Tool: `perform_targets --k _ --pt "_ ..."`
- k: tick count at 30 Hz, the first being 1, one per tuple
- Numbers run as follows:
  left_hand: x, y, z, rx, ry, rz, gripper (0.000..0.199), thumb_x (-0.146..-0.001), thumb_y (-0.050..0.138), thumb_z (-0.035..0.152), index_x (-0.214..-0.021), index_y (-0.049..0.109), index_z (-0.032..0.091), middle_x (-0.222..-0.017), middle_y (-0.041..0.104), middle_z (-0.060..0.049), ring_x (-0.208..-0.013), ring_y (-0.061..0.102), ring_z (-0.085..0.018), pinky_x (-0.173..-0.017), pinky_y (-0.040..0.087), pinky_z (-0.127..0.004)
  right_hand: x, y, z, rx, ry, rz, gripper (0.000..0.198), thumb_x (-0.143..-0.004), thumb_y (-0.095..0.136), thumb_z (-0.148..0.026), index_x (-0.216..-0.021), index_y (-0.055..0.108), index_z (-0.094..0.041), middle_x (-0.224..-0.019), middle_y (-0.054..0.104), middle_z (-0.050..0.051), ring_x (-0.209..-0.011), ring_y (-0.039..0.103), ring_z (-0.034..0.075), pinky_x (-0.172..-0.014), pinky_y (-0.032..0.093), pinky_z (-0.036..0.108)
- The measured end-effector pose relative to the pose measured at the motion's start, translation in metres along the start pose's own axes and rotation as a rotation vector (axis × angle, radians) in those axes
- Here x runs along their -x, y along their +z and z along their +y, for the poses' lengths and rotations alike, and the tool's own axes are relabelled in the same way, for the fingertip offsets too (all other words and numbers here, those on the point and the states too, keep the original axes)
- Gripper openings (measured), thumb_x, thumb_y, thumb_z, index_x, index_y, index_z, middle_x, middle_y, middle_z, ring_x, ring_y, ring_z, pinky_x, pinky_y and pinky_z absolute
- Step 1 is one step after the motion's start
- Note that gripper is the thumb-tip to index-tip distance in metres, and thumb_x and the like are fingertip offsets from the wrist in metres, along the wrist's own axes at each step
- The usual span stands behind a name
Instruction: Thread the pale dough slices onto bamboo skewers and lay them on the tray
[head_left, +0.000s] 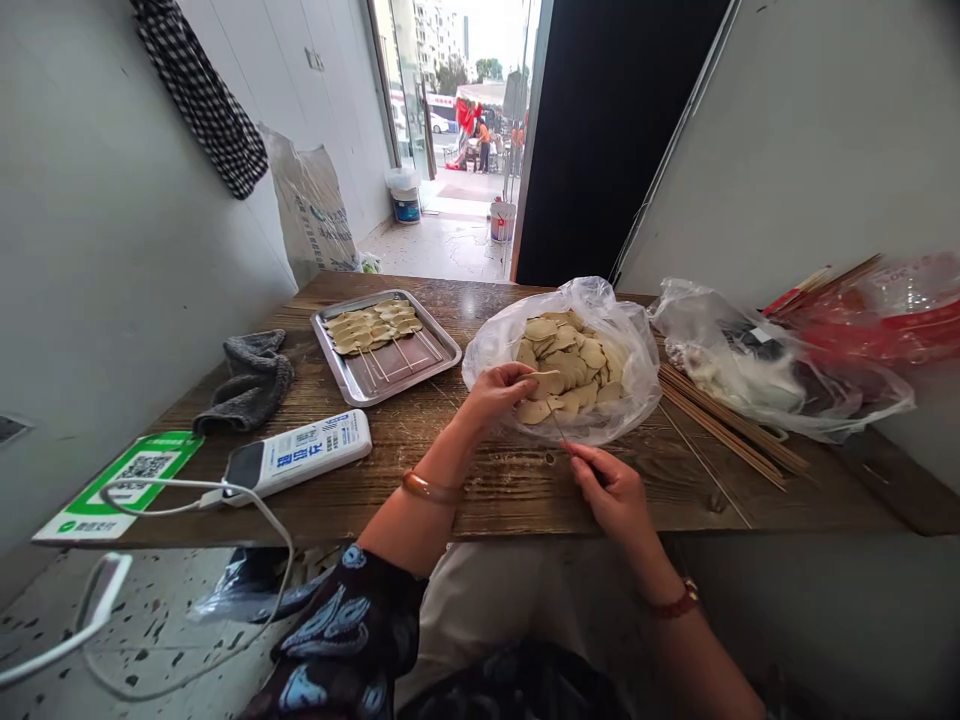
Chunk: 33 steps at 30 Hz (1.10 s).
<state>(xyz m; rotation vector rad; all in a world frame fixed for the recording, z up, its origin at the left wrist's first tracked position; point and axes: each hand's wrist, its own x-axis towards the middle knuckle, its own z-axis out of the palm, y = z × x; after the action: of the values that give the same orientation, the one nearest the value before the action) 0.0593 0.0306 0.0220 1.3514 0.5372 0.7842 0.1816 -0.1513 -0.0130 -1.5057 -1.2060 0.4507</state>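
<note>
Pale, thin, round slices (pixel 581 365) lie heaped in an open clear plastic bag (pixel 487 345) on a dark wooden table (pixel 420 440), straight ahead of the seated person. The left hand (pixel 501 392), at the bag's near edge, pinches one slice between thumb and fingers; the right hand (pixel 611 490), lower and to the right, grips a thin stick (pixel 559 425) narrowly, its tip angled up toward that slice. To the left, a metal tray (pixel 405 376) holds a batch already threaded, laid side by side with bare stick ends toward the person. Judging by the full heap and the loose bundle of sticks (pixel 727 430) on the right, much seems left. From here I can't tell whether the tip has pierced the slice, nor count the overlapping pieces on the tray. The heap's depth is hidden, and the contents of the crumpled bag (pixel 690 300) beyond the sticks are unclear.
</note>
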Motion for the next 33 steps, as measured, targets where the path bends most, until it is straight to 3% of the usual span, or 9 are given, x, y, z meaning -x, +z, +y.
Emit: perform_targets --k 10,26,33 --pt "0.003 0.008 0.003 0.008 -0.024 0.019 0.037 -0.064 0.075 0.034 -0.093 0.070 0.011 -0.069 0.065 -0.002 -0.058 0.053 -0.009 -0.051 0.036 -0.019 -0.001 0.001 0.004 0.013 -0.050 0.033 0.025 -0.087 0.056 -0.029 -0.103 0.074 -0.022 -0.100 0.075 0.006 -0.092 0.070 0.023 -0.084 0.055 0.038" --pt "0.005 0.012 0.003 0.053 -0.007 -0.004 0.032 -0.064 0.077 0.031 -0.089 0.068 0.013 -0.074 0.064 0.000 -0.060 0.052 -0.008 -0.059 0.042 -0.021 -0.003 0.007 0.008 0.050 -0.070 0.048 0.024 -0.088 0.056 -0.028 -0.102 0.074 -0.020 -0.103 0.074 0.008 -0.097 0.069 0.024 -0.086 0.055 0.036" --pt "0.009 0.019 0.008 0.013 0.034 0.039 0.027 -0.062 0.077 0.032 -0.077 0.064 0.013 -0.063 0.059 0.002 -0.057 0.049 -0.007 -0.056 0.037 -0.021 -0.003 0.007 0.009 0.077 -0.065 0.066 0.026 -0.088 0.055 -0.030 -0.102 0.074 -0.021 -0.103 0.074 0.008 -0.097 0.069 0.024 -0.085 0.055 0.037"
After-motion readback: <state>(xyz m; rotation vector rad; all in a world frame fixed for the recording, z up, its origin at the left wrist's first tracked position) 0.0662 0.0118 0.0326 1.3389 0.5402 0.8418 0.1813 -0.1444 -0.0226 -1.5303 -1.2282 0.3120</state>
